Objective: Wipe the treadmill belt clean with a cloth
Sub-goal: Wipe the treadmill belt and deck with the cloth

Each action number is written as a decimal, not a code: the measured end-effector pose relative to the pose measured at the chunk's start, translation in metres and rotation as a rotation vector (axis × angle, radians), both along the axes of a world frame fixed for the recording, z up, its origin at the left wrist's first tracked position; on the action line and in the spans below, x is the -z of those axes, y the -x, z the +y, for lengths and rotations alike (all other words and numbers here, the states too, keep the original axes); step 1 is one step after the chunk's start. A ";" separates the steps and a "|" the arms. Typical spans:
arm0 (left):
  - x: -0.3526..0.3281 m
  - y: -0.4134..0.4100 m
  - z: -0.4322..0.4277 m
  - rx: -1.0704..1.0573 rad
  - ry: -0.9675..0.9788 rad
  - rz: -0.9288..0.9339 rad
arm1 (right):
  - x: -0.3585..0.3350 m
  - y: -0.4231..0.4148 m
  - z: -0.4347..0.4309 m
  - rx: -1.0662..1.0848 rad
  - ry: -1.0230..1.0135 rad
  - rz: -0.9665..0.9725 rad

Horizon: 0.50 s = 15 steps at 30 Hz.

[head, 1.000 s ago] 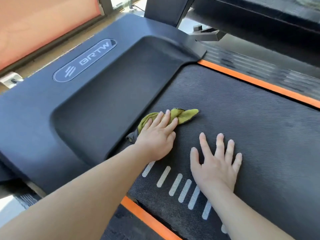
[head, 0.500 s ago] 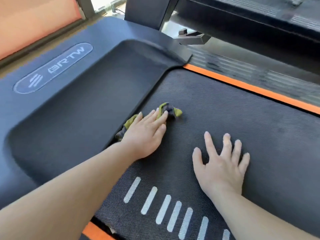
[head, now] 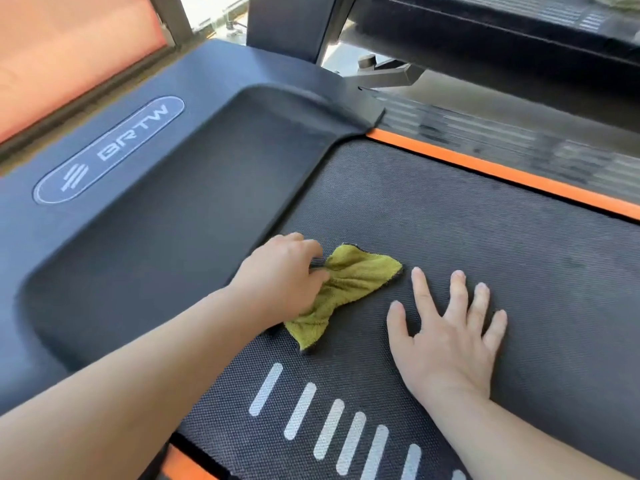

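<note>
The left hand (head: 284, 271) has its fingers curled into the bunched yellow-green cloth (head: 341, 289), gripping it against the treadmill belt (head: 485, 237) near the middle of the frame, just beside the dark motor cover (head: 156, 220). The right hand (head: 446, 337) lies flat on the belt, fingers spread, right of the cloth. White stripes (head: 332, 427) mark the belt below.
</note>
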<state>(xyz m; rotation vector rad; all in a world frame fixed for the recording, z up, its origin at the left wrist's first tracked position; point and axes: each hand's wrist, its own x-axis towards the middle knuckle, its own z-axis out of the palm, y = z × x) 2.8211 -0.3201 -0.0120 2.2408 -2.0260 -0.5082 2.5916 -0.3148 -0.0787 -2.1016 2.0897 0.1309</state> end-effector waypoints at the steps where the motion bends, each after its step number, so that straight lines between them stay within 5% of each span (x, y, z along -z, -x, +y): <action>1: 0.005 0.003 -0.003 0.032 -0.074 -0.010 | -0.001 0.000 0.000 0.000 0.000 -0.001; 8: -0.006 0.020 -0.003 0.076 -0.042 0.112 | -0.001 0.001 -0.001 -0.014 -0.014 -0.006; 15: -0.040 0.006 -0.003 0.017 -0.235 0.593 | -0.002 0.002 -0.002 -0.019 -0.034 0.024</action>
